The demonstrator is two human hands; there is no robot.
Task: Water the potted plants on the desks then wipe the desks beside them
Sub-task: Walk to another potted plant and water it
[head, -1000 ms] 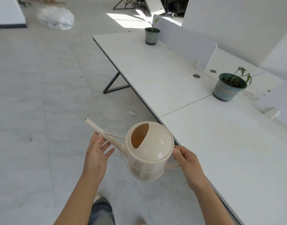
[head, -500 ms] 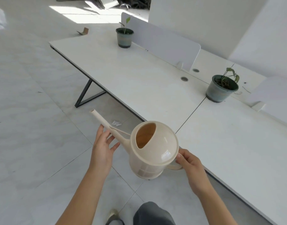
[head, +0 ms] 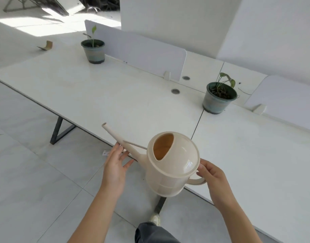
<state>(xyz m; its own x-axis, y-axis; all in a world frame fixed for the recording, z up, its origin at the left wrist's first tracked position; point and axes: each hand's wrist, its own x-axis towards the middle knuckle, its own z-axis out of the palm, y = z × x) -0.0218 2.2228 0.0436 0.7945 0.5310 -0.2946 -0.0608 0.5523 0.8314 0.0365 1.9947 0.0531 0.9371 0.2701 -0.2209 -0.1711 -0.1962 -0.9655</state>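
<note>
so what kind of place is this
Most likely an open-plan office: long white desks joined edge to edge, low divider panels along their back, and round cable holes in the tops.

The left hand [head: 115, 165] and the right hand [head: 213, 181] were bare, and both forearms ran bare down to the bottom edge of the view. One leg showed in dark grey trousers [head: 154, 233] of plain cloth. Past the trouser hem, the foot wore a pale, off-white shoe [head: 155, 220]
</note>
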